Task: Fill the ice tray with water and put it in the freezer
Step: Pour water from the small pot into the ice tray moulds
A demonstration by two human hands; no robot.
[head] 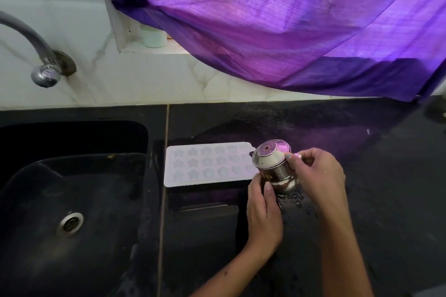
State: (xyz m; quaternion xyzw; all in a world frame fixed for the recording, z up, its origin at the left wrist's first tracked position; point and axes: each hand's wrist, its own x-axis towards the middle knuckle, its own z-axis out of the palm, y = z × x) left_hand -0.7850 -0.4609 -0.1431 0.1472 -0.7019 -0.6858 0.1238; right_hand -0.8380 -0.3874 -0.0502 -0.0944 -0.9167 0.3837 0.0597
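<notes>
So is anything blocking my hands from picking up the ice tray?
Yes. Both hands are busy: the left hand and right hand hold a small steel pot, tilted over the right end of the ice tray. Nothing else covers the tray on the counter.

You hold a shiny steel pot (275, 171) by a matt pale tray (207, 166), likely silicone, on a glossy, wet black stone counter (362, 152), under a thin woven purple curtain (277, 19) and chrome tap (43, 65).

one ice tray (207, 166), one jug (272, 166), two hands (264, 210)
</notes>
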